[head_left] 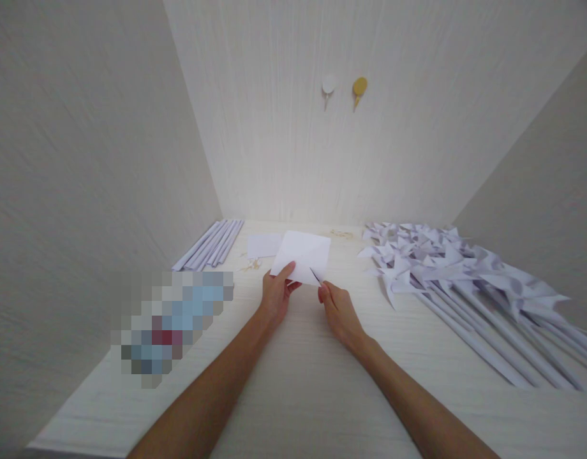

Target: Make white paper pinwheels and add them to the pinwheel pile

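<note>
A white square sheet of paper (303,252) is held above the table by my left hand (278,292), thumb on top and fingers underneath. Closed around the handles of a small pair of scissors is my right hand (336,306). The dark scissor blades (316,276) lie at the lower right part of the sheet; whether they have cut into it I cannot tell. Behind the held sheet, another white paper piece (263,245) rests on the table.
Rolled paper sticks (219,245) lie at the back left, near a pixelated item (183,325). Many paper pinwheels (432,255) on sticks pile up at right. Small rubber-band-like bits (254,264) lie behind my left hand. Two hooks (359,87) hang on the back wall.
</note>
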Demonstrator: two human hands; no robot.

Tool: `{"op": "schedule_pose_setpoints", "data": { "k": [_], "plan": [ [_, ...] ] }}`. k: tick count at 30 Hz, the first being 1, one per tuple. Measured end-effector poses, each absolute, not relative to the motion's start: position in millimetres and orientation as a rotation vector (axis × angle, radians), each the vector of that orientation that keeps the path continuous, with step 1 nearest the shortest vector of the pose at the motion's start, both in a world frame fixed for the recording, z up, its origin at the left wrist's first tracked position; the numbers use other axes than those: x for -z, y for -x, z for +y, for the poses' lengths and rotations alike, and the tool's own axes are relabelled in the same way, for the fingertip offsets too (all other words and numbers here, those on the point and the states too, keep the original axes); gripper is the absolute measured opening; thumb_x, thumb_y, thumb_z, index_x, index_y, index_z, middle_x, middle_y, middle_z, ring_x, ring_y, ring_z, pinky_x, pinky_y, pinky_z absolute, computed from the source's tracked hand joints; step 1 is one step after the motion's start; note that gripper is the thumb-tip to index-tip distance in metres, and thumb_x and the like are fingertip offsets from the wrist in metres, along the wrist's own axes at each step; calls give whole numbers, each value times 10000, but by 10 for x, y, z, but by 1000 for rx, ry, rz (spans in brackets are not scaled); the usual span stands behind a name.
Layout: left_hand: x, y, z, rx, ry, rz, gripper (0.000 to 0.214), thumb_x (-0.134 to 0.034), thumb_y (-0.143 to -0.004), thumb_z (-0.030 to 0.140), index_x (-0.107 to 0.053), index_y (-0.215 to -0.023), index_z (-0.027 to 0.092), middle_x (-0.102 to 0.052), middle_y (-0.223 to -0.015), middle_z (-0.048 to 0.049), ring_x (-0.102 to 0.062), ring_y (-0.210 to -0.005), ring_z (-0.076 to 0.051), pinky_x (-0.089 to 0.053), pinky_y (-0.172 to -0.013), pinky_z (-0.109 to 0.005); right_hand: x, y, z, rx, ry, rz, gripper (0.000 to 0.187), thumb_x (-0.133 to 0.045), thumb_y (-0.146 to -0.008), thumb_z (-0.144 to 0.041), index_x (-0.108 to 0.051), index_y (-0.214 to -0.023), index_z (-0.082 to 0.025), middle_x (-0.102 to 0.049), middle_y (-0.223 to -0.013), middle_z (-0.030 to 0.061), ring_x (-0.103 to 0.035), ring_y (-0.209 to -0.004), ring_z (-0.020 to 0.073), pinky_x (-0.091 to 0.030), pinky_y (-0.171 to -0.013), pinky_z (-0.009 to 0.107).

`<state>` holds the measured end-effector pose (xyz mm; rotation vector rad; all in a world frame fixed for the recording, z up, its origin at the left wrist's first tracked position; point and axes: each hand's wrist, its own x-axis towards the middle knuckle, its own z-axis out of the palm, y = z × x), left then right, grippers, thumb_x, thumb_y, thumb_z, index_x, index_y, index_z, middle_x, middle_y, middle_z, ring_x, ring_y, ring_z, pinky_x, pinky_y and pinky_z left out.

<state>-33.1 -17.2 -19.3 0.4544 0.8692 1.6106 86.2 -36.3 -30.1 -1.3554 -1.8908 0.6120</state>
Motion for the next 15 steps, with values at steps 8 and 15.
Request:
{"op": "schedule_pose_setpoints", "data": {
  "k": [8,15],
  "plan": [
    [248,324,-149,-1630,-548,962,260,-707,-482,201,-590,-703,128,-617,-642,3,-544,-520,-77,-434,-429,-171,343,-884,-325,-639,1315,-1851,357,-194,-819,-395,-315,-540,-208,-412,-489,-8,-382,-479,123,-249,-480,245],
    [306,353,-123,-1605,-690,1015,245,-704,-505,259,-615,-674,104,-622,-652,-30,-555,-572,-97,-452,-496,-194,354,-884,-320,-665,1305,-1834,345,-212,-815,-374,-323,-537,-204,-409,-484,-14,-373,-475,116,-247,-476,242]
  ]
}}
